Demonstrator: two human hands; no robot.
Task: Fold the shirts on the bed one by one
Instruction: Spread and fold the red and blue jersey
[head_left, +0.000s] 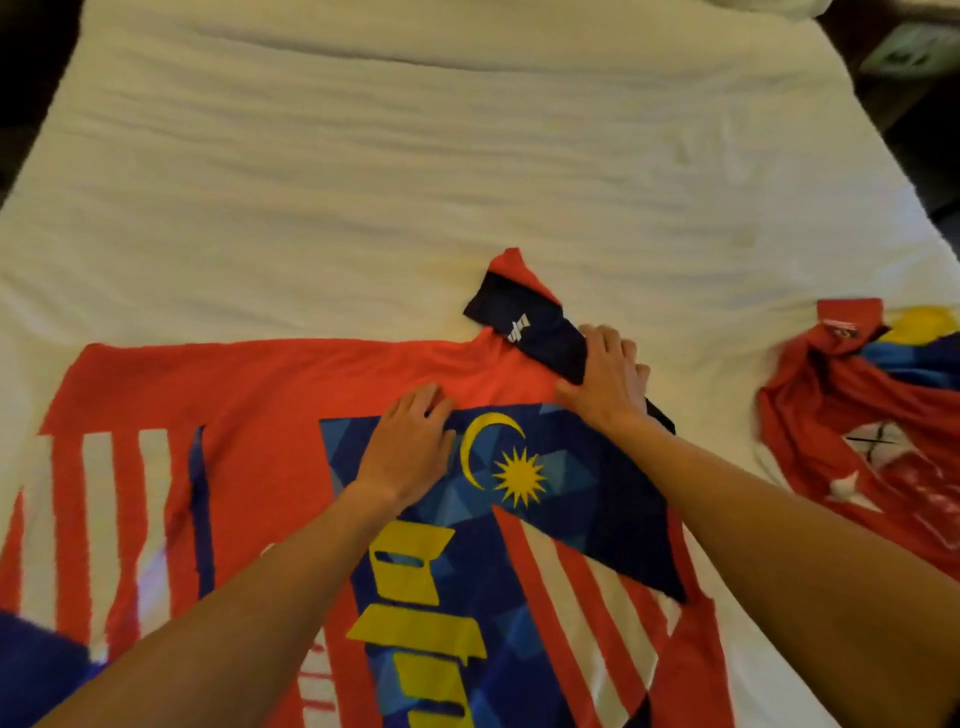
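The red shirt (270, 395) lies flat on the bed (415, 156). The left hand (410, 447) presses it, fingers straight, holding nothing. The right hand (605, 374) presses the folded sleeve (524, 322) flat, probably to crease it. Another shirt (852, 431) waits crumpled.

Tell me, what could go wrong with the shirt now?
1. The sleeve sticks out past the shirt under the right hand; it may flop back out when the hand lifts.
2. Both hands press near the collar only. The left hand lies flat, so the far left side may bunch up during a fold.
3. The second shirt lies crumpled close by and might get caught up.
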